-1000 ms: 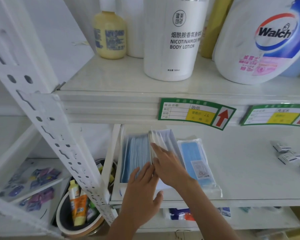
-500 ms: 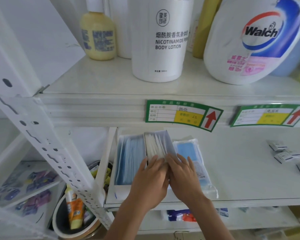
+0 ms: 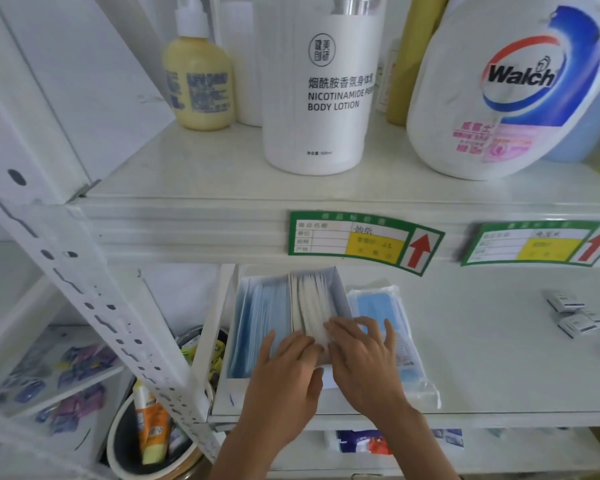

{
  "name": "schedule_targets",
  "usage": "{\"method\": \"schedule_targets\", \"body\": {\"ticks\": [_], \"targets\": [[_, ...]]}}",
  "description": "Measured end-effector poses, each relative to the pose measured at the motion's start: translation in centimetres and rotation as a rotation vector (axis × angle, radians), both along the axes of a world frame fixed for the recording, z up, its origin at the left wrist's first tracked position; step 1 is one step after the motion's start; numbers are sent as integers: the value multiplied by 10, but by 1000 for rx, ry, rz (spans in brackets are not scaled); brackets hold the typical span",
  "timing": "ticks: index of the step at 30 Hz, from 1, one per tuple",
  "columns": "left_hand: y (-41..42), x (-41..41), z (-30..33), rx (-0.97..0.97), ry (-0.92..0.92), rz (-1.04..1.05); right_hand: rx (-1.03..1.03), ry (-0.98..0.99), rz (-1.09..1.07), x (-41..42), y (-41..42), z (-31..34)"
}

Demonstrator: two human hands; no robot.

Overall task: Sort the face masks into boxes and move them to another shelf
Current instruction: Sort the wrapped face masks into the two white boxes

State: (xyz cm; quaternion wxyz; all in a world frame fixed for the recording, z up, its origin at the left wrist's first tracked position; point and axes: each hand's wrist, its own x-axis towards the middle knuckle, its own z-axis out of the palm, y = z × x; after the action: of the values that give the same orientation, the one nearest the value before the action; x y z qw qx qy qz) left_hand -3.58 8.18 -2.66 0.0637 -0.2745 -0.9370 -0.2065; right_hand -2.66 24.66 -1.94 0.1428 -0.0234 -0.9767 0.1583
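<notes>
A: Masks [image 3: 312, 306], white ones, standing on edge in the right half of the open white box [image 3: 340, 289] on the middle shelf [image 3: 499, 358]; blue masks [image 3: 260, 323] fill the left half.

B: And both hands are in there; left hand [image 3: 284, 375] lies flat with fingers close together over the near end of the box; right hand [image 3: 361, 355] has fingers slightly spread, tips on the white stack; whether anything is pinched, I cannot tell.

A: I'd judge these light, soft and floppy; a loose stack will fan and slide, so squeeze it from both flat sides; to carry, take the box by its long walls, since thin card may bow.

B: Just right of the box, touching it, lies a sealed pack of blue masks [image 3: 388, 341]; that film looks slippery.

A: Writing now; the white bottle [image 3: 319, 98] above reads "NICOTINAMIDE", "BODY LOTION", with Chinese characters; the big jug [image 3: 499, 91] says "Walch".

B: Two green price tags [image 3: 361, 242] with red arrows on the shelf edge; the handwriting is too blurred.
</notes>
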Motion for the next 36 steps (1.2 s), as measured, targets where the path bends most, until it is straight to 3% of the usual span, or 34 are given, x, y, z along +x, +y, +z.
{"method": "schedule_targets", "body": {"ticks": [3, 8, 14, 21, 25, 28, 31, 36], "targets": [[8, 0, 4, 53, -3, -38, -37, -29, -10, 0, 4, -3], [15, -3, 5, -92, -18, -37, -114, -83, -109, -6, 4, 0], [13, -3, 8, -130, 47, 27, -147, -57, -99, -4, -1, 0], [17, -5, 2, -203, -27, -9, -178, -94, -132, -5, -9, -7], [6, -2, 0, -162, -26, 32, -207, 10, -85, 2, -12, -16], [-10, 1, -1, -139, 11, 202, -310, 26, -62, 3, -14, -20], [-22, 0, -4, -181, -81, 345, -496, -26, -52, 0, -12, -23], [-22, -3, -6, -213, -103, 305, -599, -116, -82, -1, -14, -22]]}}
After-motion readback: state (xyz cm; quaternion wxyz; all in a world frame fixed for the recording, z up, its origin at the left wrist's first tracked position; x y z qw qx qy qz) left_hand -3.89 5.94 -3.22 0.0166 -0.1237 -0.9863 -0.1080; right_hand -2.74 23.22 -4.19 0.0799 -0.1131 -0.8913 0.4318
